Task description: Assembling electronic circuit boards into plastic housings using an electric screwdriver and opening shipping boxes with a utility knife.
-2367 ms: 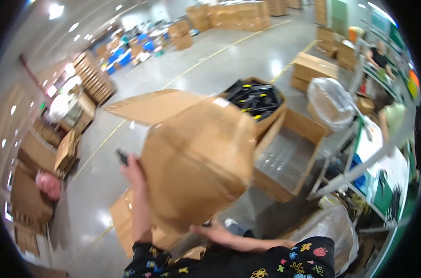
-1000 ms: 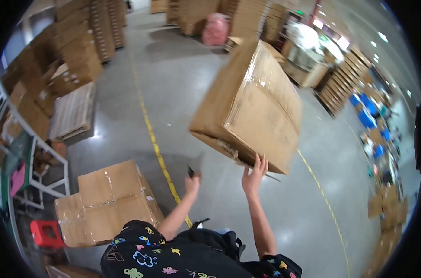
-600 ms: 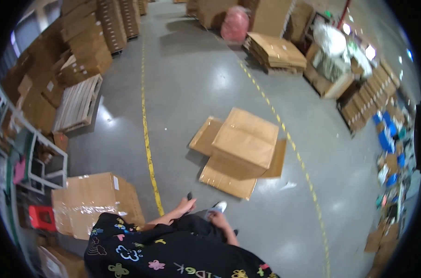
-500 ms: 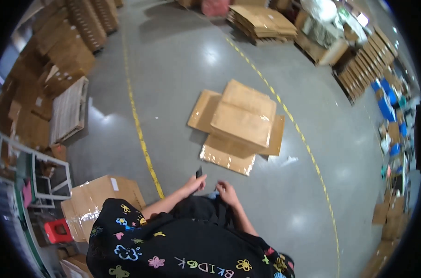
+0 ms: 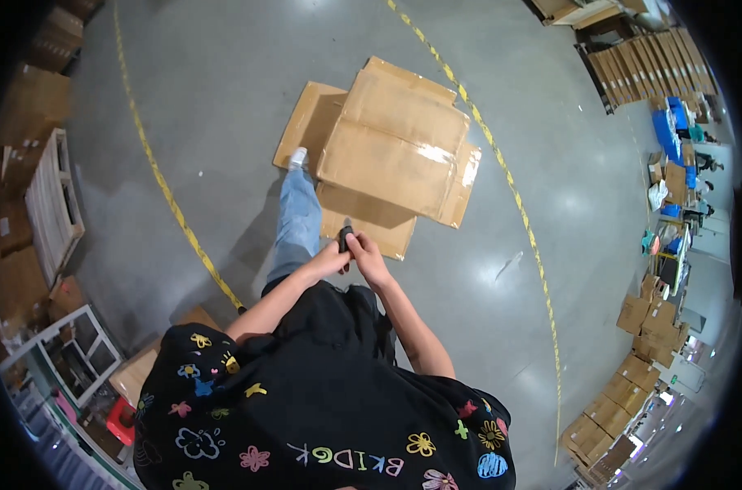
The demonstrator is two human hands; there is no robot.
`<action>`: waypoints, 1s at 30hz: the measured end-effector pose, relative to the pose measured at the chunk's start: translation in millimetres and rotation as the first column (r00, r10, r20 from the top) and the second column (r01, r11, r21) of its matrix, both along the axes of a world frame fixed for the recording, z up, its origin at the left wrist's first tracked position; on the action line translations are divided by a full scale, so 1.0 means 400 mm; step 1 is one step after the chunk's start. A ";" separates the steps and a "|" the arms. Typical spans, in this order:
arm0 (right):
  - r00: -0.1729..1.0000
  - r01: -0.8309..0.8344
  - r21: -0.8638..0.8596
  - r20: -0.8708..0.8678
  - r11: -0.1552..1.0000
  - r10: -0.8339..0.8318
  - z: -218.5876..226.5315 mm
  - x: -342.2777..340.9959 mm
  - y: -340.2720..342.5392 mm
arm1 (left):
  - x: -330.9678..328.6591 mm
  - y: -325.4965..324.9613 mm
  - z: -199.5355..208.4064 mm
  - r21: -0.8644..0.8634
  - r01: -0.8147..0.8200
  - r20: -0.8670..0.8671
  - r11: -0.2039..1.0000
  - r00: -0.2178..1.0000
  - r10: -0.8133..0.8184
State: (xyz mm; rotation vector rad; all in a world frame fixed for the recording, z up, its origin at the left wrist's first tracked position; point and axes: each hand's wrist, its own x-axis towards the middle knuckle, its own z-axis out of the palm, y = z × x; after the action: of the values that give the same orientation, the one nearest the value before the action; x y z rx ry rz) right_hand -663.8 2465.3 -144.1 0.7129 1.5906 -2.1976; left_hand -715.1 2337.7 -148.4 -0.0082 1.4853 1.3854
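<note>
Hands (image 5: 330,259) (image 5: 368,255) have met at the black knife (image 5: 346,238), the box (image 5: 395,139) beyond.

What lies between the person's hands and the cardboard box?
In the head view, a black tool juts from the left hand and right hand; beyond it, a low cardboard flap stretches toward the box.

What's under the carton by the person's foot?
Cardboard flaps or sheets stick out from beneath the carton on its left, near and right sides. Whatever lies under its middle is covered.
</note>
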 end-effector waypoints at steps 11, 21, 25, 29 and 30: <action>0.900 -0.383 0.720 0.432 0.578 0.058 -0.614 -0.749 0.217 | -0.718 -0.281 -0.472 -0.338 -0.383 -0.049 0.860 0.920 0.390; 0.691 -0.461 0.871 0.473 -0.170 0.547 -0.913 -1.009 0.235 | -0.784 -0.312 -0.753 -0.609 -0.097 0.137 0.787 0.965 0.224; 0.594 -0.329 0.857 0.515 -0.398 0.618 -0.932 -0.938 0.310 | -0.797 -0.183 -0.852 -0.586 0.013 -0.011 0.810 1.000 -0.025; 0.530 -0.413 0.816 0.577 -0.405 0.622 -0.949 -0.852 0.516 | -0.878 0.015 -0.899 -0.592 0.085 -0.084 0.801 0.982 -0.167; 0.539 -0.417 0.814 0.580 -0.405 0.611 -0.950 -0.817 0.566 | -0.885 0.062 -0.914 -0.580 0.075 -0.147 0.811 0.970 -0.195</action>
State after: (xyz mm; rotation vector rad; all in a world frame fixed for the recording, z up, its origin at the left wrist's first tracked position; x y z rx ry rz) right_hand -990.4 2691.7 -524.0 -0.1874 2.6377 0.0824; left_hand -1069.0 2362.6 -513.9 -0.1428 1.9901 0.7953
